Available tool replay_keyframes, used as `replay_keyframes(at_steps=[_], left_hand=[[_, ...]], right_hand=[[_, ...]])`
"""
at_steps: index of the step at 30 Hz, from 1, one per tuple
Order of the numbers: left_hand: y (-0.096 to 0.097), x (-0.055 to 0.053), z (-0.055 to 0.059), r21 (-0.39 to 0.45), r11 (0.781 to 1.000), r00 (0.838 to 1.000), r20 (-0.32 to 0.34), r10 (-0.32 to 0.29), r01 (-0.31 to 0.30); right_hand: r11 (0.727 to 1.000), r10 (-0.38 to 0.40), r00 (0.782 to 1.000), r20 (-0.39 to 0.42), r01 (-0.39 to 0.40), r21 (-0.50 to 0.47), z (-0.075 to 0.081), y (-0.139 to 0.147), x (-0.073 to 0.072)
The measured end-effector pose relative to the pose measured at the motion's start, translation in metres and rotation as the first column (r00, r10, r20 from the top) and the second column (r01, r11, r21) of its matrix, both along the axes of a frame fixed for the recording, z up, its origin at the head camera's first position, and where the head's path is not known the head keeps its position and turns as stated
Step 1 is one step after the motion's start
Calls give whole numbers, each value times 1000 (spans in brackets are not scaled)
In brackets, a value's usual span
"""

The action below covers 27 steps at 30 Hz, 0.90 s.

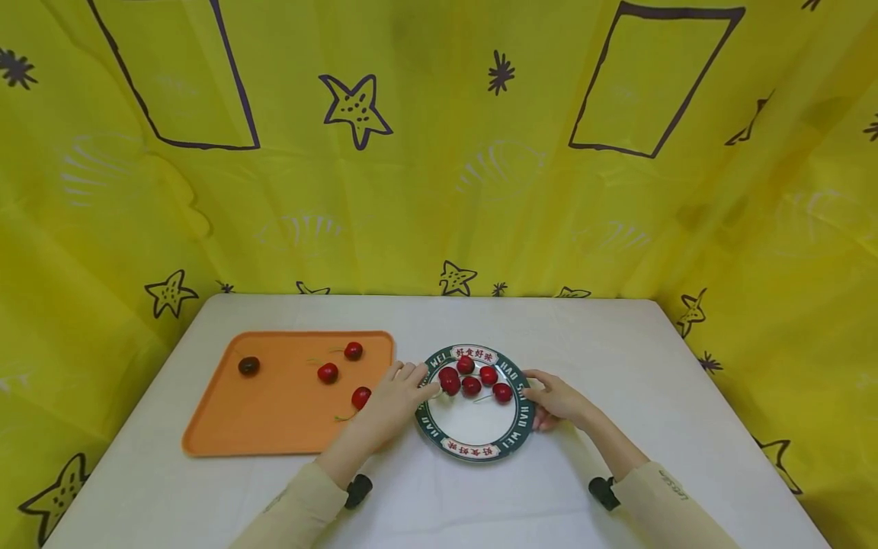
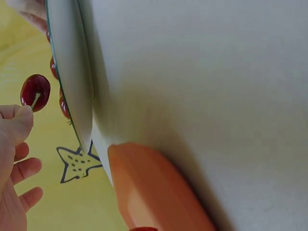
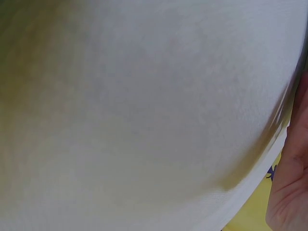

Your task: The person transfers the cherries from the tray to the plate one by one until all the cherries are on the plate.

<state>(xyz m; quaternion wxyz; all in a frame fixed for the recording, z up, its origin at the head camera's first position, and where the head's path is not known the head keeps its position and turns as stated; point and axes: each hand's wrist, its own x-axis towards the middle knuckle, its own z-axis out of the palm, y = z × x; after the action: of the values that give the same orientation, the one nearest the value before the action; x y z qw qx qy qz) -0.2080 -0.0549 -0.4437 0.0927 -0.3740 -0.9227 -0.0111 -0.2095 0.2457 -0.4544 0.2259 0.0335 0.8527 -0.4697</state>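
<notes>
The left hand (image 1: pixel 392 396), thumb and finger closed together, pinches a cherry (image 2: pixel 35 91) by its stem above the plate (image 1: pixel 473 419); the right hand (image 1: pixel 559 400) grips the plate's right rim. Plated cherries (image 1: pixel 471 386) lie within; four tray cherries (image 1: pixel 328 373) occupy the orange tray (image 1: pixel 274 415), left on the bench (image 1: pixel 480 507).

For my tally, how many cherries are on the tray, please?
4: dark cherry left, red cherry back right, second red one nearer centre, third one by the left hand, possibly hiding more.

Beige sleeves (image 1: pixel 296 505), small lettering (image 1: pixel 674 485), black wrist cameras (image 1: pixel 358 491)
</notes>
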Motion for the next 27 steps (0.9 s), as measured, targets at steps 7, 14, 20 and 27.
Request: replay_keyframes(at_steps=[7,14,20,27], left_hand=[[7,-1,-10,-57,997,998,-45,-53,50],[10,-3,-18,-72,996,999,4,-46,46],[9,-5,-20,-66,998,1000,-11,-12,11],[7,-6,-23,-17,1000,998,-60,3,-4]], right_hand=[[1000,-1,1000,7,1,-1,2,0,0],[1000,-1,1000,0,1,3,2,-1,2],[1000,-3,1000,1,3,0,2,-1,1],[1000,-6,1000,7,6,-2,2,-1,0]])
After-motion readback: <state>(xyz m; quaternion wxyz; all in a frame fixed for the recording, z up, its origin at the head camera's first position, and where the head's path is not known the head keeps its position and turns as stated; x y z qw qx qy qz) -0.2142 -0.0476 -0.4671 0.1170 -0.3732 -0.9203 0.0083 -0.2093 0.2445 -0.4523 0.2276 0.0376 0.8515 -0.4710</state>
